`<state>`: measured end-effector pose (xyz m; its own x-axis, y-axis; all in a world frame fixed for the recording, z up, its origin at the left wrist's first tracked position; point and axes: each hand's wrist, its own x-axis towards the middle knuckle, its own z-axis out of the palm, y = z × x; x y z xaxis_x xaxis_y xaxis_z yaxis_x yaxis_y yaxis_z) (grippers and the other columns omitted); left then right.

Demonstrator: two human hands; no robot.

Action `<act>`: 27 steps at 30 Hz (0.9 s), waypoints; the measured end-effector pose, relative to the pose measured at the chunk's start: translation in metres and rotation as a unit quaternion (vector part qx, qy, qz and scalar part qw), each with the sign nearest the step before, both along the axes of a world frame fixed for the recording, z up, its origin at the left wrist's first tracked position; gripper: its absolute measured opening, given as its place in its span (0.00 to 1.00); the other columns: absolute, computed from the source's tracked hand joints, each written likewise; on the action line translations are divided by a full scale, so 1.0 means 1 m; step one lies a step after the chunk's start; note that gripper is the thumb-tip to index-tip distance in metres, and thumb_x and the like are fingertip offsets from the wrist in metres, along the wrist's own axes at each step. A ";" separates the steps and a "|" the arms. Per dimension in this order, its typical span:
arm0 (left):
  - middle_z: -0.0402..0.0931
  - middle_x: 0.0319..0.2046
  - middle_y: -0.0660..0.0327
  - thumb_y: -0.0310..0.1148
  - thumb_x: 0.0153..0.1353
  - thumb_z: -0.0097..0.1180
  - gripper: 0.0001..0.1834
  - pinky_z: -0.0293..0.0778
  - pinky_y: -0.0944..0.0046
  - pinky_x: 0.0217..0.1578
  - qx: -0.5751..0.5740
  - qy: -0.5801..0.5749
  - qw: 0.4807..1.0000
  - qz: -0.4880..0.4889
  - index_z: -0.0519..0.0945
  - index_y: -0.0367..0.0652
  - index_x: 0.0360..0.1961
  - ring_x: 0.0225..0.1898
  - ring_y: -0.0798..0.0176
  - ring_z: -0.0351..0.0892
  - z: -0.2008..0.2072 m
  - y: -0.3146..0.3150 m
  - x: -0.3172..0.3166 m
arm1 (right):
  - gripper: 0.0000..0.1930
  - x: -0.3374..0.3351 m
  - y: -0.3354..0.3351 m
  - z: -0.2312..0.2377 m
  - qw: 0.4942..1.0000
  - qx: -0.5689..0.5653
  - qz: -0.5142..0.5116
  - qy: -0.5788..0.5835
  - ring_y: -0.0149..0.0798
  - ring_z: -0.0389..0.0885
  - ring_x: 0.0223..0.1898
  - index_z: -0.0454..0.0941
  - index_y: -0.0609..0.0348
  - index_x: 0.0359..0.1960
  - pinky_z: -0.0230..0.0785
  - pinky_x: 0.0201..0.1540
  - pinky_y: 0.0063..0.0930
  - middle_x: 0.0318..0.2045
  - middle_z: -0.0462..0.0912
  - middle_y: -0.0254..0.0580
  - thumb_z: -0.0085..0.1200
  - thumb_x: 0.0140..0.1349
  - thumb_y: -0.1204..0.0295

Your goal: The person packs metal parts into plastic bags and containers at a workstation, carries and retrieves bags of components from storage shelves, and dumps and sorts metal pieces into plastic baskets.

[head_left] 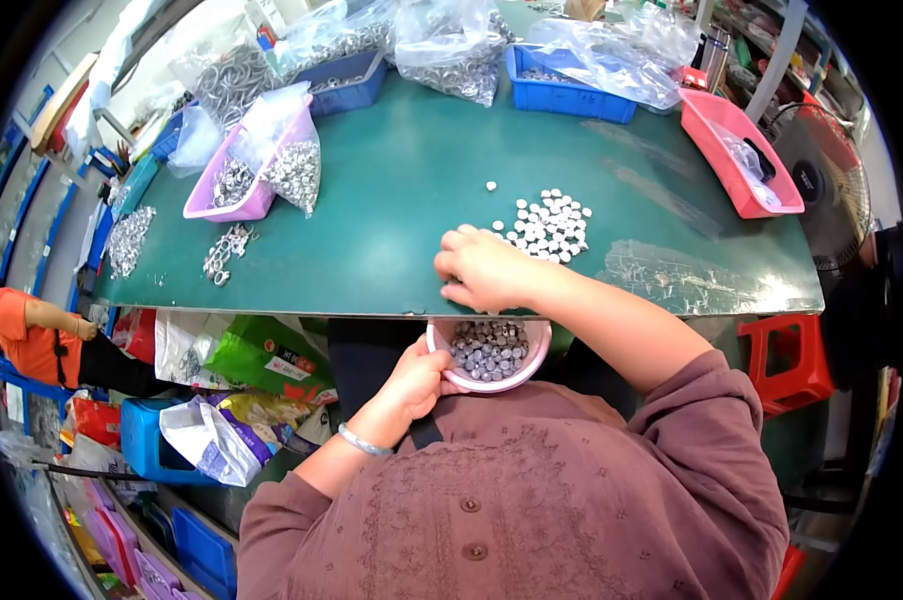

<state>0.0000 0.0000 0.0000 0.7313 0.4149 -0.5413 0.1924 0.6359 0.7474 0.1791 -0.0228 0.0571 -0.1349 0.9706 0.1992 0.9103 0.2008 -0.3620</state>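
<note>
Pink bowl (535,352), full w/ silver caps

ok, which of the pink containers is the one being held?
The small round pink bowl just below the table edge, cupped by the left hand and full of small metal caps. The two pink trays sit on the table, untouched.

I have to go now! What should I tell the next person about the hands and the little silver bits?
Left hand holds the pink bowl just below the table edge.
Right hand rests curled on the green table at its near edge, beside the pile of small silver pieces.
Done: the bowl already holds many silver pieces.
Left: the pile and one stray piece are still on the table.
</note>
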 end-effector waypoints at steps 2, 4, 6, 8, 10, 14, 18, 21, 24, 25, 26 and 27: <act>0.69 0.40 0.52 0.18 0.49 0.35 0.22 0.77 0.61 0.32 -0.004 -0.001 1.000 0.001 0.61 0.37 0.49 0.35 0.56 0.76 0.000 -0.001 0.003 | 0.09 -0.003 -0.013 0.003 0.999 -0.007 0.021 -0.040 0.44 0.68 0.40 0.75 0.57 0.27 0.62 0.42 0.34 0.32 0.71 0.42 0.53 0.45 0.67; 0.70 0.40 0.52 0.18 0.49 0.35 0.22 0.78 0.61 0.31 -0.008 -0.001 1.000 0.007 0.61 0.37 0.49 0.35 0.56 0.76 0.001 0.000 -0.001 | 0.08 -0.011 -0.022 0.004 0.997 -0.013 0.063 -0.035 0.44 0.68 0.38 0.74 0.58 0.26 0.62 0.40 0.35 0.31 0.71 0.42 0.54 0.44 0.68; 0.70 0.39 0.52 0.18 0.49 0.35 0.22 0.78 0.61 0.31 -0.011 0.000 1.000 0.011 0.61 0.37 0.49 0.35 0.56 0.76 0.000 0.001 -0.005 | 0.08 -0.014 -0.029 0.012 0.991 -0.062 0.121 -0.010 0.45 0.68 0.37 0.74 0.59 0.25 0.62 0.41 0.36 0.30 0.71 0.43 0.54 0.44 0.69; 0.69 0.40 0.52 0.18 0.49 0.34 0.23 0.78 0.61 0.31 -0.006 0.016 1.000 0.012 0.60 0.36 0.50 0.34 0.56 0.76 -0.002 0.003 -0.009 | 0.09 -0.003 -0.018 0.016 0.992 -0.023 0.123 0.029 0.45 0.68 0.38 0.74 0.60 0.26 0.62 0.43 0.36 0.31 0.72 0.43 0.54 0.44 0.69; 0.69 0.41 0.51 0.18 0.49 0.34 0.24 0.78 0.61 0.31 -0.004 0.010 1.000 0.000 0.59 0.36 0.51 0.35 0.55 0.76 0.002 -0.001 -0.004 | 0.11 0.026 -0.001 0.016 0.997 0.040 0.047 0.042 0.47 0.67 0.43 0.75 0.60 0.30 0.61 0.46 0.36 0.35 0.72 0.45 0.53 0.45 0.68; 0.67 0.43 0.50 0.17 0.48 0.34 0.25 0.78 0.60 0.31 -0.003 -0.002 1.000 -0.020 0.58 0.36 0.51 0.37 0.54 0.75 0.004 -0.006 0.004 | 0.14 0.076 0.020 -0.004 0.972 0.150 -0.179 -0.038 0.49 0.66 0.46 0.75 0.60 0.36 0.61 0.48 0.38 0.39 0.71 0.49 0.51 0.49 0.64; 0.66 0.45 0.50 0.17 0.47 0.34 0.26 0.78 0.59 0.32 -0.009 -0.001 1.000 -0.011 0.57 0.37 0.52 0.38 0.54 0.75 0.003 -0.004 0.000 | 0.16 0.064 0.025 0.003 0.985 -0.037 -0.169 -0.009 0.49 0.65 0.46 0.74 0.60 0.38 0.60 0.49 0.37 0.40 0.70 0.50 0.49 0.52 0.62; 0.66 0.44 0.50 0.17 0.47 0.33 0.26 0.77 0.59 0.33 -0.003 0.001 1.000 -0.023 0.57 0.36 0.52 0.38 0.54 0.75 0.006 -0.001 0.001 | 0.15 0.044 0.010 0.007 0.993 -0.048 -0.108 -0.004 0.48 0.66 0.45 0.75 0.60 0.36 0.61 0.48 0.36 0.38 0.71 0.49 0.50 0.52 0.62; 0.67 0.43 0.50 0.17 0.48 0.33 0.25 0.77 0.59 0.32 -0.015 -0.007 1.000 -0.012 0.58 0.36 0.51 0.37 0.54 0.75 0.005 -0.003 0.004 | 0.14 0.027 -0.004 0.005 0.999 -0.020 -0.047 0.010 0.47 0.67 0.42 0.75 0.60 0.32 0.61 0.45 0.36 0.33 0.72 0.48 0.51 0.51 0.63; 0.67 0.43 0.50 0.17 0.48 0.33 0.25 0.77 0.59 0.32 -0.016 -0.007 1.000 -0.014 0.58 0.36 0.51 0.37 0.54 0.75 0.005 -0.003 0.006 | 0.13 0.023 -0.009 0.004 0.999 -0.014 -0.037 0.013 0.47 0.67 0.40 0.75 0.60 0.31 0.61 0.44 0.36 0.32 0.72 0.47 0.51 0.50 0.63; 0.67 0.42 0.51 0.17 0.48 0.34 0.24 0.77 0.59 0.32 -0.018 -0.006 1.000 -0.014 0.59 0.36 0.50 0.37 0.55 0.75 0.005 -0.003 0.007 | 0.12 0.019 -0.012 0.003 0.999 -0.009 -0.031 0.019 0.46 0.67 0.39 0.75 0.59 0.30 0.61 0.43 0.35 0.32 0.71 0.46 0.52 0.50 0.63; 0.68 0.42 0.51 0.17 0.48 0.34 0.23 0.77 0.59 0.32 -0.020 -0.004 1.000 -0.014 0.60 0.36 0.50 0.36 0.55 0.76 0.006 -0.004 0.009 | 0.11 0.015 -0.016 0.001 0.999 -0.003 -0.026 0.024 0.45 0.66 0.38 0.74 0.59 0.30 0.60 0.42 0.34 0.31 0.70 0.45 0.52 0.50 0.64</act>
<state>0.0087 -0.0040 0.0058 0.7467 0.3723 -0.5512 0.2047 0.6599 0.7229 0.1943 -0.0392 0.0582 -0.0741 0.9774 0.1978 0.9008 0.1507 -0.4072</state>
